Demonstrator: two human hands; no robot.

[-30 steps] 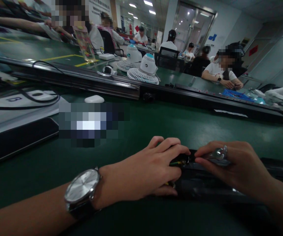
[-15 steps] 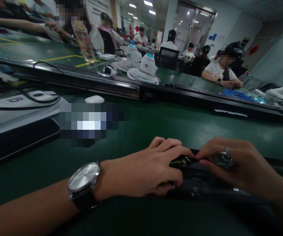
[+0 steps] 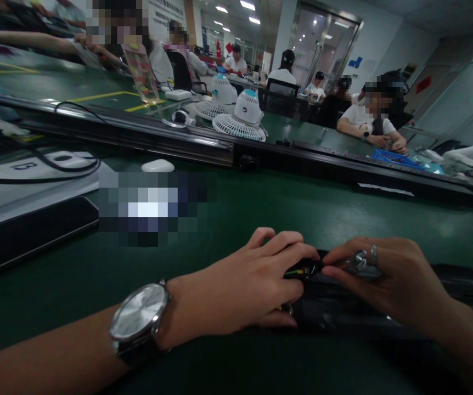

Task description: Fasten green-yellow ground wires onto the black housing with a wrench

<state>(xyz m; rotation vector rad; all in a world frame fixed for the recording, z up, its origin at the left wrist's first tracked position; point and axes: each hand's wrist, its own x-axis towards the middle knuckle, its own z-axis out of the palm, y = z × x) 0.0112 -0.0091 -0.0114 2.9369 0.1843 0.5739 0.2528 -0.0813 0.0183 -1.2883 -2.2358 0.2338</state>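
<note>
- The left hand lies arched over the wires, knuckles up, fingers bent and thumb tucked beneath; I can't tell how firmly it grips, as the palm is hidden.
- Those wires, green and yellow with a dark end, show between index finger and thumb, just above the glossy black sheet on the tabletop.
- The right hand brings index finger and thumb nearly together beside that dark end; whether anything is pinched there is too small to make out.
- A shiny clear piece sits under the curl of its fingers, next to the ring (what it is, I couldn't say).
- Half a second ago the left hand reached a little farther right; now it has drawn back slightly, the wristwatch going with it, and the right fingertips have shifted left too.
- The wires' dark end remains between the two hands, so I'd judge this a small adjustment within close fingertip work, with nothing visibly finished.
- Beyond the black rail, two white fans rest well apart from the hands.
</note>
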